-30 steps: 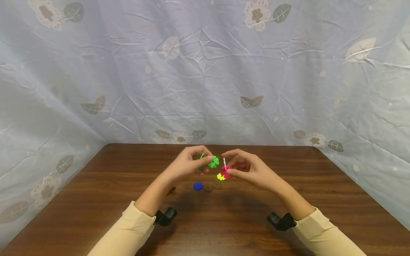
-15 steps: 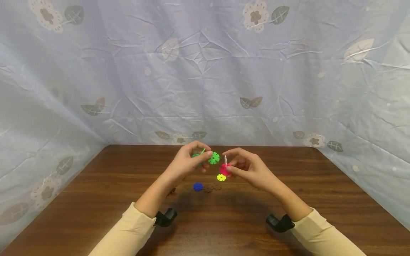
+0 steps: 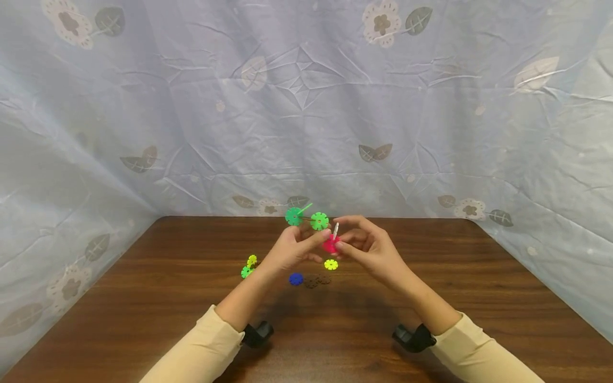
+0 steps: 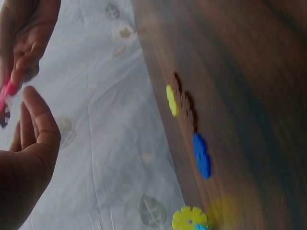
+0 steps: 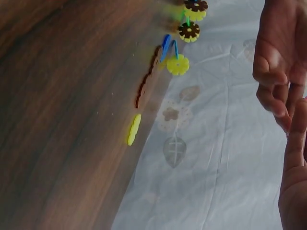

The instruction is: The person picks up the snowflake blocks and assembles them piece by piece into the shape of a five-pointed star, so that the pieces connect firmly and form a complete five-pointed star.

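Note:
Both hands come together above the table with several notched interlocking plastic discs joined in a cluster. My left hand pinches the cluster, its thumb tip at the pink disc; its other fingertips are partly hidden. Above that hand stand a dark green disc and a light green disc, with a thin brown piece between them. My right hand pinches the pink disc between thumb and fingers. A white disc, seen edge-on, stands up from it.
A yellow disc, a blue disc and brown discs lie on the wooden table. Further left, partly behind the left forearm, sit joined yellow and green discs. Patterned cloth encloses the table's back and sides.
My left hand has moved right and its thumb shifted from the light green disc to the pink one. The green discs have risen above the hand, and the joined discs at left have come into view.

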Demonstrator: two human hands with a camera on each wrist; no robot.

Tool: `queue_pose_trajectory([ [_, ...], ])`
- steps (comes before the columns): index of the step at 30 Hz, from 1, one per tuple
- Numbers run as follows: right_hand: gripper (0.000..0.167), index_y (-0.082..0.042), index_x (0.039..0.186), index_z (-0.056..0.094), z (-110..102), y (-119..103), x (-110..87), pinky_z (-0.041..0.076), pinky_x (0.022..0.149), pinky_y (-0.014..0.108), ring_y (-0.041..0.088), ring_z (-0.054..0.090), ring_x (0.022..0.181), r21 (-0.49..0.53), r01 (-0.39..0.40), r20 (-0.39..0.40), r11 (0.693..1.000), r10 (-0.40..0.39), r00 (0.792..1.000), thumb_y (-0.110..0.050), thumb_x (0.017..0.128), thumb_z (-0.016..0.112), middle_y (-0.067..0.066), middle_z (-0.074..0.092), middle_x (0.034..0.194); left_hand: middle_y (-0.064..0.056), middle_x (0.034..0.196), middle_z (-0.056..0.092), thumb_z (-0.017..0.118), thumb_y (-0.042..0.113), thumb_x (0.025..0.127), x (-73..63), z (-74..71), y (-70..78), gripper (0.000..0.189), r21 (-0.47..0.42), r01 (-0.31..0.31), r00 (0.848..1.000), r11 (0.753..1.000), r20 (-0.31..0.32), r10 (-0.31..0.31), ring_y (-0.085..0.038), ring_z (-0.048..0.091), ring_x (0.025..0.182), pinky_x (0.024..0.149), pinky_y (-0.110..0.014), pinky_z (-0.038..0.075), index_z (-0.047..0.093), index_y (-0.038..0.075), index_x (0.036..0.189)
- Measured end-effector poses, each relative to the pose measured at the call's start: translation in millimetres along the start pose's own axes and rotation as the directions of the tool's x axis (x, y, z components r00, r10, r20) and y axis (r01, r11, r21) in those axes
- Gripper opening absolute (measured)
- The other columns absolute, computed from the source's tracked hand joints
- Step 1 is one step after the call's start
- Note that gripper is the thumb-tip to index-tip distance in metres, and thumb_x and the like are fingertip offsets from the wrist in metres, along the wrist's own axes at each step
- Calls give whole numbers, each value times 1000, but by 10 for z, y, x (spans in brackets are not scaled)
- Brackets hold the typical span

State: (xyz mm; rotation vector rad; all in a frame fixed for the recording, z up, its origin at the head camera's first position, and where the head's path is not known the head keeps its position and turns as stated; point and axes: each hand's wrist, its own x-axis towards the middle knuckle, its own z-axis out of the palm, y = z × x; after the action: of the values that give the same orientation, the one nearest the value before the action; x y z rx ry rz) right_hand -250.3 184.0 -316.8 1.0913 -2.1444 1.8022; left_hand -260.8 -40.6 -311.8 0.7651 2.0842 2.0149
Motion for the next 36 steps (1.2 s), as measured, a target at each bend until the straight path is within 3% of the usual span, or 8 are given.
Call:
queue_pose_trajectory([
  [4, 45, 0, 140, 55, 51, -13, 1, 66, 81, 39, 15, 78, 89, -39, 5, -7, 999, -5, 1000, 0, 98, 70, 15, 78, 100, -14, 145, 65, 64, 26, 104, -18, 88, -4, 41, -28, 15, 999, 999, -42, -16, -13, 72, 104, 81, -31, 62, 62, 4, 139],
  [9, 45, -1, 140, 55, 98, -30, 11, 66, 81, 43, 17, 78, 91, -60, 12, -6, 998, -12, 1000, 1, 98, 69, 29, 74, 103, -13, 135, 71, 66, 27, 104, -41, 126, -2, 37, -61, 19, 995, 998, -95, -25, -10, 71, 95, 82, -31, 60, 65, 6, 135],
  [17, 41, 2, 143, 51, 16, -25, 36, 65, 85, 43, 14, 78, 92, -73, -4, 29, 997, 6, 1000, -4, 104, 62, 31, 73, 107, -10, 141, 68, 67, 25, 104, -46, 51, 29, 35, -20, 4, 994, 1000, -105, -7, -14, 71, 109, 80, -31, 61, 67, 7, 133],
  [21, 32, 2, 137, 56, -116, 64, 49, 65, 84, 45, 14, 78, 91, -168, -99, 16, 981, 103, 995, -8, 107, 59, 29, 73, 108, -10, 146, 64, 66, 25, 104, -40, 10, 43, 35, -3, -10, 994, 1000, -108, 9, -16, 67, 115, 75, -31, 60, 66, 5, 134],
  [24, 26, 0, 128, 63, -181, 175, 85, 65, 82, 41, 14, 76, 91, -332, -178, 54, 926, 207, 977, -12, 105, 63, 24, 75, 109, -13, 141, 66, 65, 24, 105, -41, -7, 44, 34, -4, -18, 997, 1000, -80, 17, -18, 72, 104, 71, -32, 60, 66, 4, 133],
  [28, 23, -1, 120, 69, -185, 313, 184, 61, 82, 35, 19, 72, 92, -547, -181, 139, 818, 302, 943, -14, 102, 68, 17, 77, 107, -13, 134, 69, 64, 24, 105, -45, -17, 41, 34, -20, -19, 999, 1000, -44, 18, -19, 77, 85, 66, -29, 58, 65, 5, 133],
  [33, 20, 3, 114, 71, -102, 428, 345, 62, 85, 40, 26, 74, 96, -669, -160, 209, 726, 390, 897, -10, 99, 70, 16, 77, 103, -11, 142, 65, 64, 23, 105, -55, -14, 46, 35, -48, -5, 1000, 999, -28, 4, -14, 78, 81, 64, -26, 57, 64, 5, 135],
  [36, 16, 2, 107, 72, -47, 487, 438, 62, 79, 35, 20, 72, 88, -721, -161, 220, 674, 443, 869, -9, 97, 72, 12, 77, 97, -13, 143, 65, 63, 22, 106, -65, -10, 49, 34, -52, -4, 1000, 999, -25, 3, -13, 77, 81, 64, -26, 57, 64, 4, 135],
])
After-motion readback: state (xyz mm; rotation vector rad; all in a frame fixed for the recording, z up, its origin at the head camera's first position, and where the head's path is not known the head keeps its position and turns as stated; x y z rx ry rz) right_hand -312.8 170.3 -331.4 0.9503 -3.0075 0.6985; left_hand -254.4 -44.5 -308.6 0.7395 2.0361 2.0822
